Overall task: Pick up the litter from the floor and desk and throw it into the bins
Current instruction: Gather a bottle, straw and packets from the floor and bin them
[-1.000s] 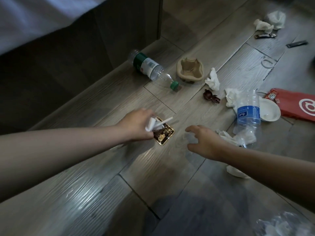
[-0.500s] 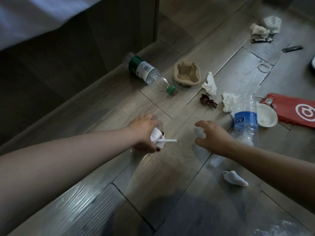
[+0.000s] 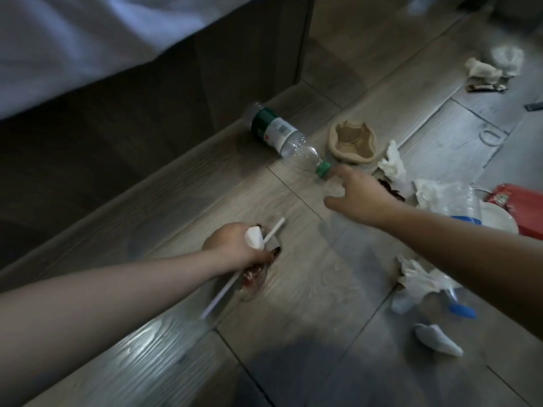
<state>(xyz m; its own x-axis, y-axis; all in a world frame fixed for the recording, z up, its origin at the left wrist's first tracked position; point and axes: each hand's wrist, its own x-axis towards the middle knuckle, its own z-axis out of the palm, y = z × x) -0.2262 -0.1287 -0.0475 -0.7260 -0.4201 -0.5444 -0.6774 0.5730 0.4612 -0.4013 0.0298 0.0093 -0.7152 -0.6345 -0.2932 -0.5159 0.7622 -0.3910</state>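
Head view: my left hand (image 3: 235, 245) is clamped on 3 bits of litter: 1 white straw (image 3: 222, 292), 1 white paper scrap (image 3: 254, 236) and 1 crinkled wrapper (image 3: 253, 278). My right hand (image 3: 362, 198) has its fingers apart, index tip just beside the green cap of 1 bottle (image 3: 279, 133) lying on the floor (image 3: 308, 289), next to 1 brown cup holder (image 3: 352, 141).

Grey wood-grain plank floor (image 3: 305, 292), dark seams running diagonally, pale glare at lower left. Dark brown wooden furniture panel (image 3: 123, 124) along upper left; white cloth (image 3: 76, 39) draped over its top. Dim room.
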